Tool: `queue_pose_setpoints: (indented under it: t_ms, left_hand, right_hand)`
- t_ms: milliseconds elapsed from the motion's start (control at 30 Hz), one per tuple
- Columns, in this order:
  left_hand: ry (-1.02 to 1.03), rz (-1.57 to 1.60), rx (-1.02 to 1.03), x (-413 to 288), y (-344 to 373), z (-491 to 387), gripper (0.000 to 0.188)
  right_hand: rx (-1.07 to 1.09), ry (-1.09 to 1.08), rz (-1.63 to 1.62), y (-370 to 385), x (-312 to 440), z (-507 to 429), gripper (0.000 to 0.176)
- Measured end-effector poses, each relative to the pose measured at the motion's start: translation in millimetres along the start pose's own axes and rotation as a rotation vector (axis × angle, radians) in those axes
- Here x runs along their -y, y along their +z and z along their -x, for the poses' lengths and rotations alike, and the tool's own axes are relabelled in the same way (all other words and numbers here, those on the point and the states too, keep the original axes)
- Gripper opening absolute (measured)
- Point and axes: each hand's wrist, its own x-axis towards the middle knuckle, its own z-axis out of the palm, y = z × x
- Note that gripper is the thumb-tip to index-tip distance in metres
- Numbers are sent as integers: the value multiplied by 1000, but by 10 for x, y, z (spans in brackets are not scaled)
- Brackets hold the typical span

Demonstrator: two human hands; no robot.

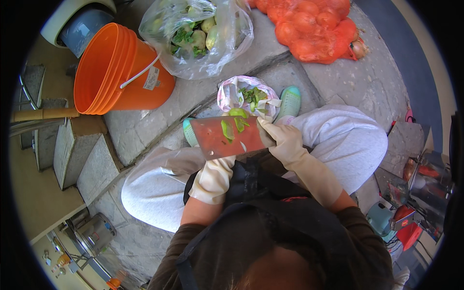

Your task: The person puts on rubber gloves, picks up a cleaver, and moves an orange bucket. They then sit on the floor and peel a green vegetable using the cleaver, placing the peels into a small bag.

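Observation:
A cream rubber glove covers my right hand [284, 139], which grips the handle of a cleaver [214, 145]. The broad blade lies across my lap, reflecting red, with several green peel pieces [227, 130] stuck on it. My left hand [214, 177], gloved too, reaches beneath the blade; its fingers are hidden, so its hold cannot be made out. A bright green vegetable piece [238, 112] shows just past the blade's far edge. Beyond that, between my feet, a small white-and-pink plastic bag [226, 90] stands open with green peelings and leaves [253, 96] inside.
An orange bucket [156, 90] with a white handle sits tilted in view at left. A clear plastic bag [232, 54] holds pale green round vegetables [198, 39]. Onions in a red mesh bag [308, 29] lie at upper right. Stone steps [96, 163] rise at left.

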Motion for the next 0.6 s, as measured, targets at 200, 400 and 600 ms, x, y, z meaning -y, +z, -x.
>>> queue_pose_setpoints:
  t_ms: [200,400,600]
  left_hand:
    - [-279,348,142,-283,253,9,81]
    - [-141,521,-27,-210,223,-26,57]
    - [-149,565,83,-281,204,-15,50]
  right_hand:
    - [153,571,-161,13,-235,-26,41]
    - [-12,277,-214,-21,-43,7,44]
    - [-35,-117,28,-44,176,-50,61]
